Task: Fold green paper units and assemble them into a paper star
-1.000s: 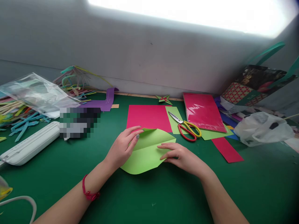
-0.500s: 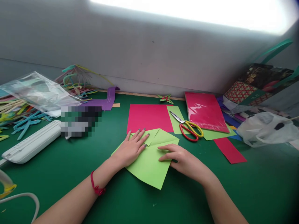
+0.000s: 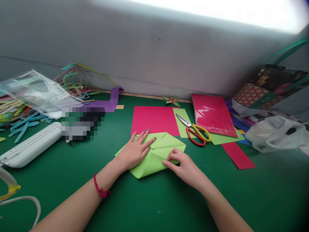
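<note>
Green paper [image 3: 156,158]: on mat [image 3: 72,167]. Left hand [image 3: 135,149] flat, open, pinning the sheet against sliding. Right hand [image 3: 183,164] pinches the folded-up corner, keeping the fold. Scissors [image 3: 195,130] idle nearby.

Bright daylight pours from a blown-out white strip along the top edge, washing the grey wall [image 3: 154,58] pale. The green felt tabletop [image 3: 169,199] is evenly lit with soft, faint shadows. Corners blur and bend; a pixelated patch sits left of centre.

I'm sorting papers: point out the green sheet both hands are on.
The light green sheet being folded under left hand and right hand; other green pieces lie under the scissors.
</note>
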The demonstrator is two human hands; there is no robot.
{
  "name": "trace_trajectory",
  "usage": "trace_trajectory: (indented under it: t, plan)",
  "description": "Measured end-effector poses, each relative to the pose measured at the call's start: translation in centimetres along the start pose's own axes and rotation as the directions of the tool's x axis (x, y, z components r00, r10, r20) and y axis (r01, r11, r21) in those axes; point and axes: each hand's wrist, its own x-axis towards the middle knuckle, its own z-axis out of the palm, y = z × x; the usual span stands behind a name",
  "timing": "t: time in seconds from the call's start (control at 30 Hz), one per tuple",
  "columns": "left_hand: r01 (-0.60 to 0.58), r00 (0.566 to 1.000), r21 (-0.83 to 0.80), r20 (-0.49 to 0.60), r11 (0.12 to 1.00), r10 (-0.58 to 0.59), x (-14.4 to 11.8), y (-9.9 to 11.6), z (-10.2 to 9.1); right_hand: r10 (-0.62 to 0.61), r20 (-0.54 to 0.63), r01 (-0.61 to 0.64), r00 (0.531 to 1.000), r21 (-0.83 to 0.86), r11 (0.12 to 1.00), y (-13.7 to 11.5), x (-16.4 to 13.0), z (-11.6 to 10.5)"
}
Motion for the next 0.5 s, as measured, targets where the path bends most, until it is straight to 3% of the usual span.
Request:
trace_trajectory:
  t: [0.3, 0.5]
  plan:
    - [-0.021, 0.994, 0.025, -0.109, 0.999, 0.023, 0.9, 0.4, 0.3, 0.051, -0.094, -0.058, 0.994, -0.069, 0.996, 0.4, 0.4, 1.5]
    - [0.033, 0.993, -0.221, -0.103, 0.975, -0.057, 0.8, 0.6, -0.1, 0.011, -0.145, -0.033, 0.989, -0.151, 0.988, 0.8, 0.7, 2.0]
